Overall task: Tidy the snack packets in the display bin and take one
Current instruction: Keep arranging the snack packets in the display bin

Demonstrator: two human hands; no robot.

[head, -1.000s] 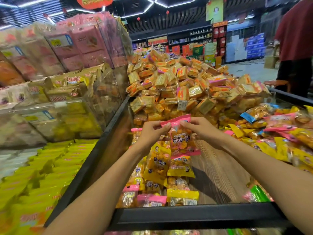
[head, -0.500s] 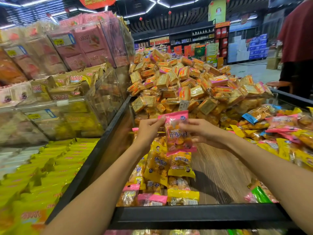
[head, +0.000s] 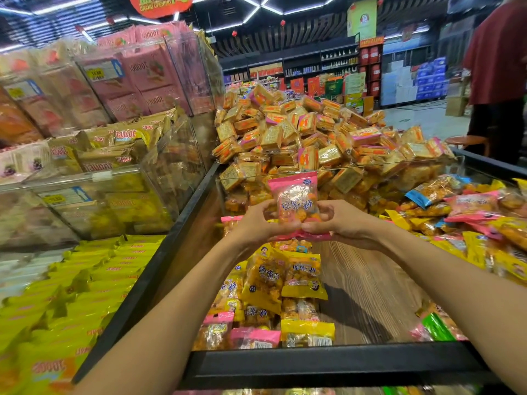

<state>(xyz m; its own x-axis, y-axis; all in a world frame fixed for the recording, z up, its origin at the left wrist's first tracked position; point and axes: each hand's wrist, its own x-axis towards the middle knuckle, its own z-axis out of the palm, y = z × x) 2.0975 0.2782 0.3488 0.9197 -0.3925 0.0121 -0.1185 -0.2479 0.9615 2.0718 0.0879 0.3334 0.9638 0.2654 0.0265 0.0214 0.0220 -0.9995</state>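
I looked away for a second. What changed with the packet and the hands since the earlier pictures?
The pink packet turned upright; before, it hung from its top edge. Both hands shifted their grip from the top to its lower end: left hand, right hand. The packets in the bin stayed put.

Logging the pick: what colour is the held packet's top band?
Pink, on a clear packet held by both hands; head view.
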